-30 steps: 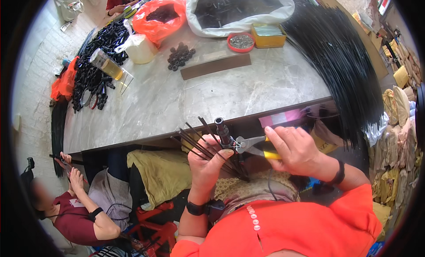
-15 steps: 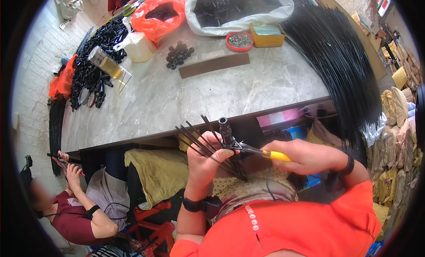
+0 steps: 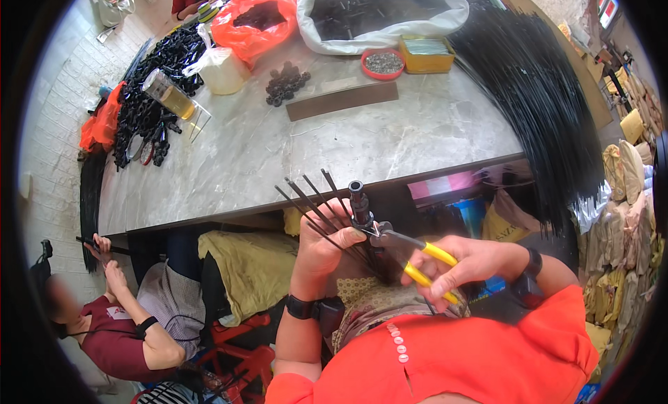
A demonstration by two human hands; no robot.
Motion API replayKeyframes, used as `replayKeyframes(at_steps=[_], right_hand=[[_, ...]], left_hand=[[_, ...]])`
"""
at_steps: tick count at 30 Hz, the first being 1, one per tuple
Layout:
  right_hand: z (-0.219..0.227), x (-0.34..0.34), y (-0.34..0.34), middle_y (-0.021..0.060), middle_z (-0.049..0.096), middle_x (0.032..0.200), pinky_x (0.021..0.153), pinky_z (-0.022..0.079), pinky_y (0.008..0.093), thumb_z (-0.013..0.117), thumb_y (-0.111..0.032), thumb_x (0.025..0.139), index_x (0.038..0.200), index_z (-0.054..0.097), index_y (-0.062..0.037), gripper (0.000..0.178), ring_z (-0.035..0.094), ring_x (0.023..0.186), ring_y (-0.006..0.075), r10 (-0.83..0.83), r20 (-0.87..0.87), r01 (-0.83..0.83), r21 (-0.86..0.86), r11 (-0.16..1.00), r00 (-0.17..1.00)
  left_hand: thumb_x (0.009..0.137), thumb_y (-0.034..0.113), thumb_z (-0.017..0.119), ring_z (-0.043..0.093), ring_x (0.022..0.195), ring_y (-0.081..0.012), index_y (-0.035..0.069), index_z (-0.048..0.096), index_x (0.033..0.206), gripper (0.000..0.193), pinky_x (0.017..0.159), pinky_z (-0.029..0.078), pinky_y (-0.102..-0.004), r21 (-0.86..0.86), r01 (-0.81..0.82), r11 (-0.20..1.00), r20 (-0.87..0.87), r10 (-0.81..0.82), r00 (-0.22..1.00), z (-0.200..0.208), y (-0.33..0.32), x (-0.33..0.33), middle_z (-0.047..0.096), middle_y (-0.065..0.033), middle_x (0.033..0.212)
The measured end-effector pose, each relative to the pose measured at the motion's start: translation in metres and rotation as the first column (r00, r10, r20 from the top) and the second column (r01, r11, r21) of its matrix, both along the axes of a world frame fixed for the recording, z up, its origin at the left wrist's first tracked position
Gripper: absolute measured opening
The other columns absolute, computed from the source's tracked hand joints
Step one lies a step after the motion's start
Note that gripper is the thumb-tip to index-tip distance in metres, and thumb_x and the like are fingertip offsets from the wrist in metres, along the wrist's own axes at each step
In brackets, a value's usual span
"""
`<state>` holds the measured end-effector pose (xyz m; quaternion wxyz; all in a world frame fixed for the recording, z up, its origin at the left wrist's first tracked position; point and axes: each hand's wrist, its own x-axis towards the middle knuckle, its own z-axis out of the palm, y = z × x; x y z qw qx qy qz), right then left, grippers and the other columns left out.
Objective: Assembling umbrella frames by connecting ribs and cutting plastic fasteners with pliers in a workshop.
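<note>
My left hand (image 3: 321,245) is closed around several thin black rods (image 3: 310,203) and a black tubular fitting (image 3: 360,208), held upright in front of the table's near edge. The rods fan out past my fingers to the upper left, and their lower ends hang below the hand. In my right hand (image 3: 476,263) is a pair of pliers (image 3: 440,254) with yellow handles, which stand spread apart. The pliers' head is at the side of the fitting, beside my left thumb; a small shiny piece shows there. Whether the jaws grip it I cannot tell.
Across the grey table (image 3: 236,167) lie a large bundle of black rods (image 3: 536,91), a pile of black fittings (image 3: 142,105), a red dish of small metal pieces (image 3: 383,64), a yellow box (image 3: 426,54) and a flat brown bar (image 3: 341,100). A co-worker (image 3: 122,334) sits at left.
The pliers' handles, pressed together before, are now spread apart, and my right hand has loosened and tilted them downward. My left hand still holds the rods and fitting.
</note>
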<state>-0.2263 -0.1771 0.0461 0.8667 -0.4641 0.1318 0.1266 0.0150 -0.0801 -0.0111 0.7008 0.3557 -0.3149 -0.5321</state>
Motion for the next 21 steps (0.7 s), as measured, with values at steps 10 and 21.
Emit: replayKeyframes(at_steps=[10,21], right_hand=[[-0.001,0.006,0.004,0.0076,0.068,0.081,0.067,0.053,0.0269,0.081,-0.02,0.081,0.115,0.052,0.0052,0.05,0.065,0.06,0.0117,-0.266,-0.003,0.195,-0.671,0.715,0.964],[-0.008,-0.009,0.003,0.0185,0.056,0.104,0.067,0.053,0.0392,0.074,-0.009,0.078,0.135,0.044,0.0056,0.066,0.062,0.08,0.0325,-0.077,0.295,0.272,-0.936,-0.225,0.952]], left_hand=[[0.076,0.0,0.078,0.07,0.084,-0.0208,-0.003,0.064,0.102,0.029,0.079,0.057,-0.0346,0.029,-0.085,0.996,0.092,0.082,0.992,-0.01,-0.004,0.002,0.071,-0.0115,0.091],[0.077,-0.012,0.071,0.069,0.08,-0.0202,0.0,0.06,0.091,0.022,0.075,0.059,-0.0349,0.089,-0.066,0.994,0.043,0.062,0.997,0.005,-0.012,-0.007,0.067,-0.0089,0.088]])
